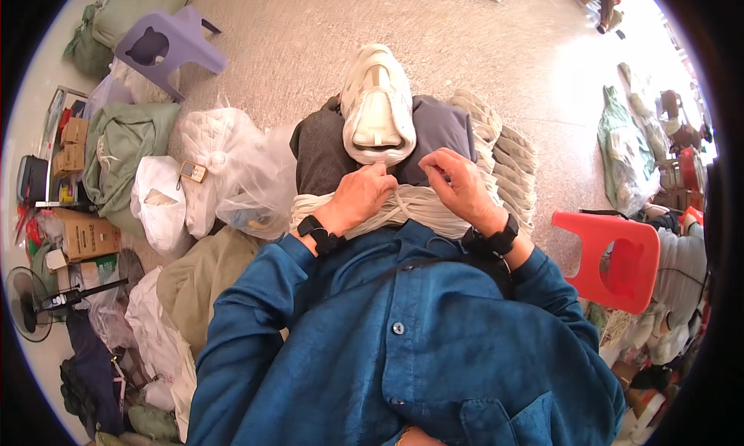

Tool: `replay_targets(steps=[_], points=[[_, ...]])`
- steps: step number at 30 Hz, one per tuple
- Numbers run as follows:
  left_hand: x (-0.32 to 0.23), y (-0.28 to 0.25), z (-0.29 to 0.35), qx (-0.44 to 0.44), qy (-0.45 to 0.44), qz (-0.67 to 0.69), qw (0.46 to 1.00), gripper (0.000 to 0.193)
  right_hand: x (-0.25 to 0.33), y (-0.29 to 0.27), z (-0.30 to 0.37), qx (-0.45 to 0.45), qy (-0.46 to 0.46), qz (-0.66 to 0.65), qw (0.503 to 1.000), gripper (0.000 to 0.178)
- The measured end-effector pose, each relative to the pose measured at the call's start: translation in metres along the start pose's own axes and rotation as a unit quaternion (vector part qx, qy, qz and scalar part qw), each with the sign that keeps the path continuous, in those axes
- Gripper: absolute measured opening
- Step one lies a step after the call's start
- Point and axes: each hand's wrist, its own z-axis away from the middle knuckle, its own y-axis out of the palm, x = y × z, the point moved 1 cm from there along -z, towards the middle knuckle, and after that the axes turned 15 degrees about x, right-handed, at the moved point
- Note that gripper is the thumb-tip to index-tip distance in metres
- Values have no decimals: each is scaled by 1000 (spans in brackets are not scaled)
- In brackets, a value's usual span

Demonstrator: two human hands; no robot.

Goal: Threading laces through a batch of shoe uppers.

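A cream sneaker (377,109) rests between my knees, its toe pointing away and its opening toward me; I see no lace threaded through it. Across my lap lies a thick bundle of off-white shoelaces (438,206). My left hand (358,198) is closed just below the shoe's heel end, fingertips pressed together over the bundle; what they pinch is too small to make out. Right of the shoe, my right hand (459,184) is raised over the laces with curled fingers and thumb drawn in. Anything between those fingertips is hidden.
More braided laces (511,167) hang past my right knee. A red plastic stool (632,272) stands at the right, a purple stool (167,51) at the far left. White plastic bags (221,151), green sacks (128,144), cardboard boxes (89,233) and a fan (31,303) crowd the left side.
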Motion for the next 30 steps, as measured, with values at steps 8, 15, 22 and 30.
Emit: replay_targets(steps=[8, 15, 22, 30], points=[[-28, -46, -8, -142, 14, 343, 928, 5, 2, 3, -5, 66, -22, -299, 952, 15], [-19, -170, 29, -227, 15, -58, 972, 7, -8, -54, 34, 285, 108, -335, 892, 25], [28, -300, 123, -380, -115, -205, 895, 3, -21, -62, 102, 293, 161, -337, 880, 30], [51, -289, 153, -320, -174, -214, 906, 12, 49, -160, 75, 17, -236, -581, 779, 40]])
